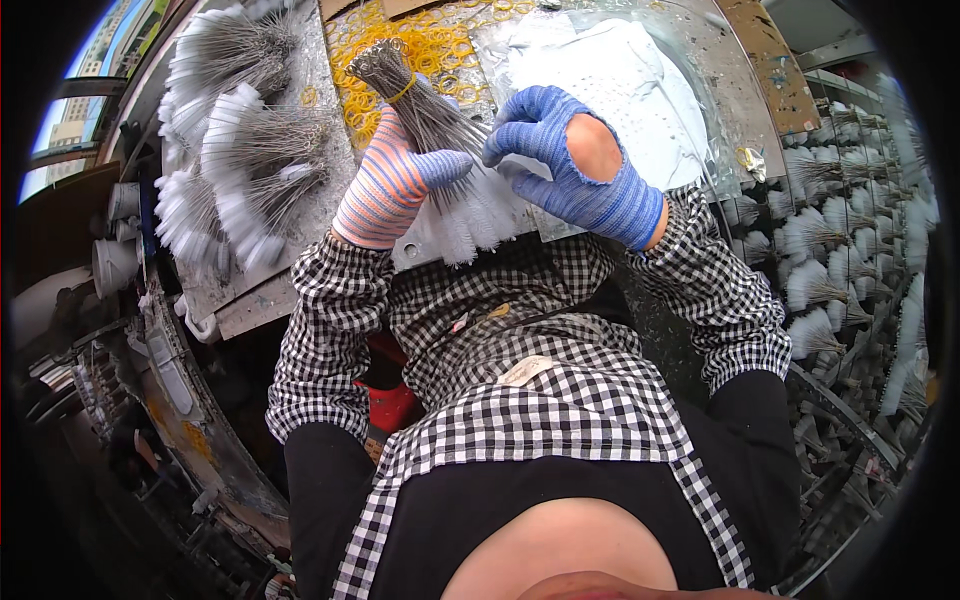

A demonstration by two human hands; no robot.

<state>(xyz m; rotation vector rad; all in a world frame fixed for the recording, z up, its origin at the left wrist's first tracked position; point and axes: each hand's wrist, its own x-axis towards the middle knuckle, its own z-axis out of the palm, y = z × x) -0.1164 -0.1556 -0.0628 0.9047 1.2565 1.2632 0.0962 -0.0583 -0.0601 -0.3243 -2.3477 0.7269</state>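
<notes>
Grey wire and white bristle: we mark the brush bundle (437, 115) at 12 o'clock, yellow band (403, 90) round it, bristles by the table (255, 303)'s near edge. Left hand (392, 185) grips it; right hand (580, 165), fingers bent, hold unclear. Narrow gap toward brush piles (235, 135), 10 o'clock. White sheet (625, 65), 1 o'clock, crowds the right.

Worn grey worktable (262, 292), speckled with stains. Left side: wire-stemmed brushes (235, 135) in several bunches, white bristles to left, stems toward middle. Far middle: loose yellow rings (435, 45), thickly strewn; cardboard (400, 7) at far edge. Right: clear plastic (492, 50) and rumpled white sheet (640, 90), overlapping. Small shiny scrap (750, 163) near right edge.
</notes>
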